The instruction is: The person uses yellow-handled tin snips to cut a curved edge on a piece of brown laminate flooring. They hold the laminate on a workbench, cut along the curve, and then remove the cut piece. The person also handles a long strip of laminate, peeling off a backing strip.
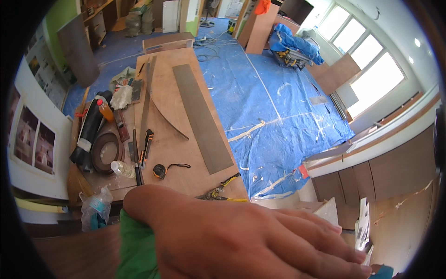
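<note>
Across the bottom middle, close to the camera, my left hand (241,237) shows its back, with the wrist bent above a green sleeve (137,249). Its fingers stretch out to the right and hold nothing visible; the thumb is hidden. Just beyond it on the wooden workbench (181,153) lie yellow-and-black snips (216,191), partly covered by the hand. A black tape measure (159,171) with a wrist strap and an orange-and-black utility knife (147,143) are farther left. A long grey-brown strip panel (202,116) lies along the bench's right side. My right hand is out of view.
At the bench's left are a brown banding roll (106,152), a clear bottle (122,169), an orange drink bottle (105,110), a black roll (90,128) and a hand plane (121,124). Blue sheeting (274,144) covers the floor. Brown cabinets (367,181) line the right.
</note>
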Demonstrator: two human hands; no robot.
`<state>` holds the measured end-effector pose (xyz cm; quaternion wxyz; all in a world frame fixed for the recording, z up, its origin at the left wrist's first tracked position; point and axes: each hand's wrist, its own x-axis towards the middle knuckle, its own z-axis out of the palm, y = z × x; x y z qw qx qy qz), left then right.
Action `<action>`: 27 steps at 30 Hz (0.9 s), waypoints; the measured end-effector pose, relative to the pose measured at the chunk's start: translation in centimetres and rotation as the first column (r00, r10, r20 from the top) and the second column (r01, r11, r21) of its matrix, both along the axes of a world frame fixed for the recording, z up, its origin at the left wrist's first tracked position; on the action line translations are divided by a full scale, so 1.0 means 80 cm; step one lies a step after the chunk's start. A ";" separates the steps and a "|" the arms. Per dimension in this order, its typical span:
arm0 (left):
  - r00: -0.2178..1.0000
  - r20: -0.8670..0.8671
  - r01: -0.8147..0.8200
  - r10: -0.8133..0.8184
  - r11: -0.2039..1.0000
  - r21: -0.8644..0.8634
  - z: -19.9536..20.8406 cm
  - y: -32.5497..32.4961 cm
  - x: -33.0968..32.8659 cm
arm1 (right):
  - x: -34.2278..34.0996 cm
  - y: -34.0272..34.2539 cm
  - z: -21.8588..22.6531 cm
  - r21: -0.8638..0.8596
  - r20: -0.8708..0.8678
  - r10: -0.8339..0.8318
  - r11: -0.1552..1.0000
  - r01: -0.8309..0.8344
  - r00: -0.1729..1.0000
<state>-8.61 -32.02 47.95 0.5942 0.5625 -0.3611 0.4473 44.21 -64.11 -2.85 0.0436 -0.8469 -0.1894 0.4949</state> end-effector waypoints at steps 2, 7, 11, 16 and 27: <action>1.000 -0.007 -0.022 0.022 1.000 -0.010 -0.006 -0.007 -0.022 | -0.005 -0.006 -0.013 0.065 -0.014 -0.012 0.998 0.013 1.000; 0.995 0.017 -0.096 0.096 0.995 0.021 -0.015 0.014 -0.049 | -0.051 0.045 0.038 0.133 -0.040 0.044 0.990 -0.038 0.998; 0.920 0.088 -0.352 0.382 0.903 -0.247 -0.108 0.067 -0.099 | -0.062 0.051 0.081 0.160 -0.016 -0.030 0.987 0.032 0.999; -0.090 -0.889 -0.995 0.450 -0.014 0.094 -0.365 0.207 -0.051 | -0.090 0.067 0.143 0.109 -0.023 0.109 0.988 -0.106 0.994; -0.633 -0.741 -0.774 -0.226 0.146 0.616 -0.506 0.286 -0.035 | 0.008 -0.027 0.032 0.266 -0.215 -0.187 0.933 0.241 0.959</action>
